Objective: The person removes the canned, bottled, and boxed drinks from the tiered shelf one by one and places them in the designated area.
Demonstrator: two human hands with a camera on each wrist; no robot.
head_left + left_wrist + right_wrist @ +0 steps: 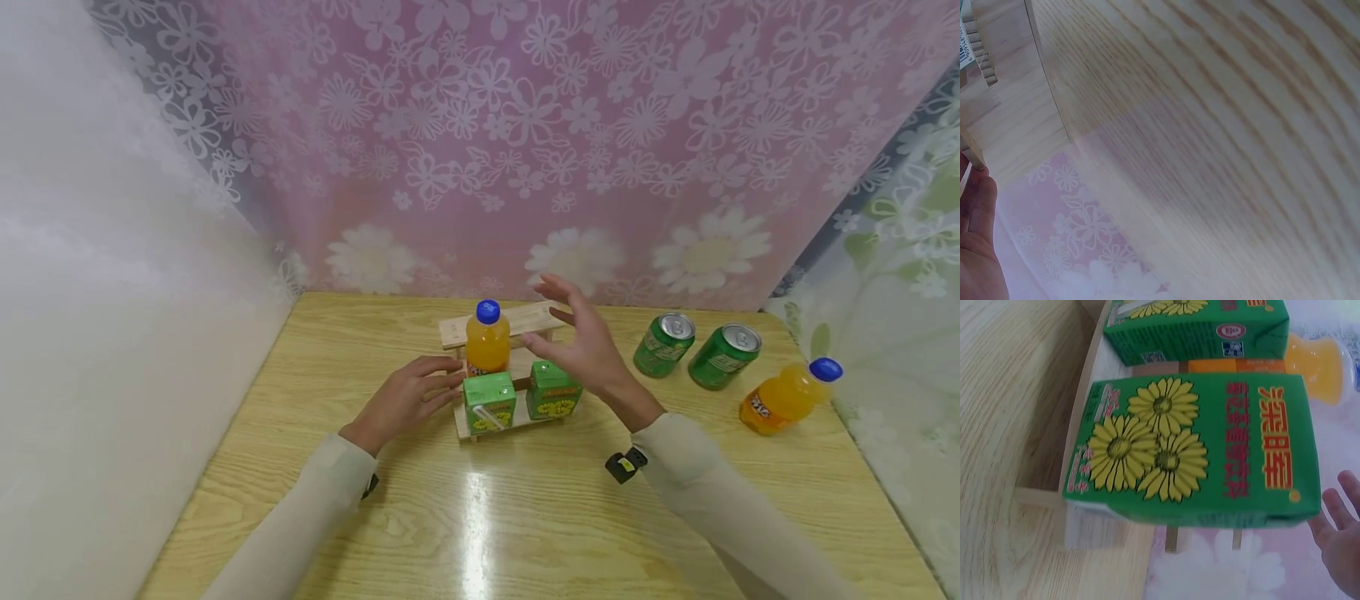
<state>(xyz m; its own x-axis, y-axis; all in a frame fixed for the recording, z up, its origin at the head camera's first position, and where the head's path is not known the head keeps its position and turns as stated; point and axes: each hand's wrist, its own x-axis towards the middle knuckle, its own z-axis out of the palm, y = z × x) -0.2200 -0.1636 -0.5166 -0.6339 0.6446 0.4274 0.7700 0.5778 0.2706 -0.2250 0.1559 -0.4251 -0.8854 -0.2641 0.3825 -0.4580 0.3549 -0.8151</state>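
A small stepped wooden rack [540, 317] stands near the back of the table. On its front step sit two green drink cartons, a left carton [489, 408] with a white straw and a right carton [553, 390] with yellow flowers [1169, 459]. Behind the left carton stands an orange drink bottle [487, 340] with a blue cap. My left hand [408, 398] is at the rack's left side, its fingertips touching the wood in the left wrist view. Over the rack's right side, my right hand [588, 346] is raised with spread fingers and holds nothing.
Two green cans, a nearer-left can [663, 346] and a second can [723, 357], stand to the right of the rack. Farther right is another orange bottle [783, 400] with a blue cap. A pink flowered curtain [525, 167] hangs behind the wooden table [420, 517].
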